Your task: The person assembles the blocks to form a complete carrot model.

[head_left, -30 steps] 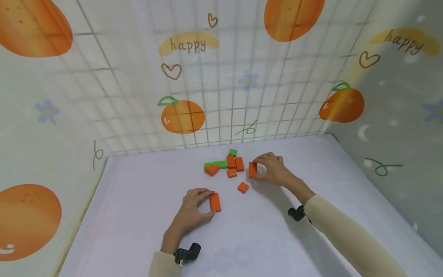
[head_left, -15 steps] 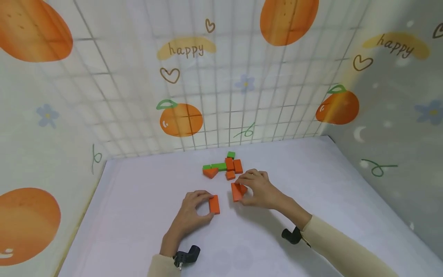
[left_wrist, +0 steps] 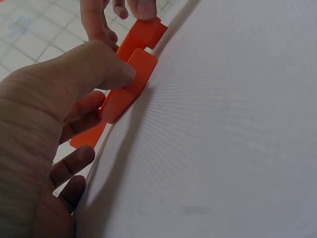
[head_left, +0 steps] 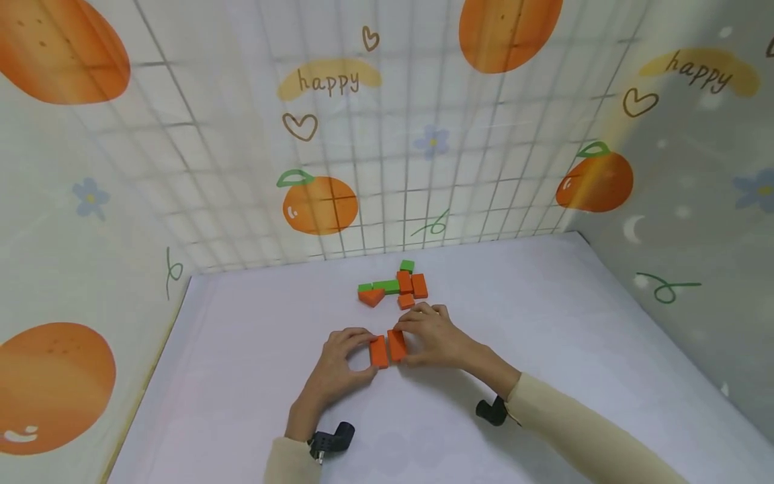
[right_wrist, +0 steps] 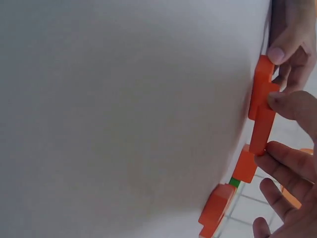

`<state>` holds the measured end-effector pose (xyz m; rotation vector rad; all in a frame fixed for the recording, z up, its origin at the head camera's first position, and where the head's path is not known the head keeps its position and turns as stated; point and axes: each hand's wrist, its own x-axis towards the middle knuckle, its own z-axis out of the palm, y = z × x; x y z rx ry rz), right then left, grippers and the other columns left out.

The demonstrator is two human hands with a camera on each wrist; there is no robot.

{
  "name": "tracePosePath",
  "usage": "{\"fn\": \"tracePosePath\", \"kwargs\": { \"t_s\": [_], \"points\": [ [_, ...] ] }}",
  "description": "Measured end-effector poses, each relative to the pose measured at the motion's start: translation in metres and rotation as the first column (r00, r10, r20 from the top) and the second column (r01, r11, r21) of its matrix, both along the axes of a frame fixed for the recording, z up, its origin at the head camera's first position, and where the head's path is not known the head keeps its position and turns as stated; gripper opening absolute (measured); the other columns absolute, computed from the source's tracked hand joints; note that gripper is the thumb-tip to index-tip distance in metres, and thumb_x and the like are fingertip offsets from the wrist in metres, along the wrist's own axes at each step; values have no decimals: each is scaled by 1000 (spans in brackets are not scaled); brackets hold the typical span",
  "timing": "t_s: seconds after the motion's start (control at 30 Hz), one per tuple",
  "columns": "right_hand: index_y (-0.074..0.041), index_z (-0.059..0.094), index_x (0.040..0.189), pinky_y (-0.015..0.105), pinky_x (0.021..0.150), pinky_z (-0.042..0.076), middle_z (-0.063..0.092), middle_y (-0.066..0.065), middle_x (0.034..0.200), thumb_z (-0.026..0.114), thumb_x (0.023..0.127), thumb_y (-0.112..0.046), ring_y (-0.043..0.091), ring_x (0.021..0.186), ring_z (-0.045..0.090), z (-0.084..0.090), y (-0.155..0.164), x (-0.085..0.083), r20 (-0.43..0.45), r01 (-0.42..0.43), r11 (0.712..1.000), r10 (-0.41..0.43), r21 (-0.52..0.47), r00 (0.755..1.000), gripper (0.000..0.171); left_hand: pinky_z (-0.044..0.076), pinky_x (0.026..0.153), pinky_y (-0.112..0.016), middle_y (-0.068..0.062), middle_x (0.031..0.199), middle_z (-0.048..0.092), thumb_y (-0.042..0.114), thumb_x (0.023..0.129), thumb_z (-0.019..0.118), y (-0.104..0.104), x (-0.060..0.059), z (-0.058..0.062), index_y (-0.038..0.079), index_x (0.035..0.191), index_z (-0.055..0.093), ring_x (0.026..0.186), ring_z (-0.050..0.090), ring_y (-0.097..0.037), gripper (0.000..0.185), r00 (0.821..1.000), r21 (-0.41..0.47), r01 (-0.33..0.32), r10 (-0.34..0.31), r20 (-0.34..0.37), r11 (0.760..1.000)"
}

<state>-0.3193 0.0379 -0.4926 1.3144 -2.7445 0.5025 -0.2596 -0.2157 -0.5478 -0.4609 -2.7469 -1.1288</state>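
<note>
Walls (head_left: 232,158): pale, patterned with a grid, oranges (head_left: 320,206) and hearts (head_left: 299,128); cut off at the top and sides.
Table (head_left: 242,356): covered in white, pushed up to the walls, shaded towards the right; cut off at the bottom.
Right sleeve (head_left: 583,420): beige, slanting out past the lower edge.
Left sleeve (head_left: 292,462): beige, mostly out of view.
Right hand (head_left: 437,341): pinching the right-hand block (head_left: 396,344) between thumb and fingertips, covering part of it.
Left hand (head_left: 338,363): gripping the left-hand block (head_left: 378,353) by its two ends.
Wrist cameras (head_left: 334,439): black; partly tucked under the cuff on the right.
Held pair: orange, mid-table, side by side across a narrow gap; hard to tell whether both touch the cloth.
Orange triangle (head_left: 371,298): farther back, partly hiding a long green block (head_left: 386,287).
Small green block (head_left: 408,266): farthest back, partly hidden.
</note>
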Motion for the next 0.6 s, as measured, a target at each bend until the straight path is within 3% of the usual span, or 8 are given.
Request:
{"fn": "tracePosePath", "kwargs": {
  "t_s": [0.33,0.47,0.6],
  "points": [
    [-18,68,123,50,94,32,62,-4,126,81,79,-44,19,123,43,-7,-7,1,37,11,998,-13,55,999,52,31,107,-48,18,131,54,35,80,81,0,-1,0,27,126,68,123,42,-12,49,1000,-6,3,-3,-1,1000],
    [-15,67,126,51,93,32,60,-2,129,81,80,-44,23,127,43,-2,-3,0,45,16,1000,-17,20,999,56,32,106,-48,18,130,54,36,80,81,0,0,0,27,126,68,123,43,-13,49,1000,-15,-1,1,4,1000],
    [-12,65,128,50,92,31,60,0,132,80,84,-37,25,127,43,7,4,-12,63,56,997,-53,-47,997,53,32,106,-48,18,130,54,37,79,81,0,0,-1,28,126,68,123,44,-14,49,1000,-15,-7,7,4,1000]
  ]
}}
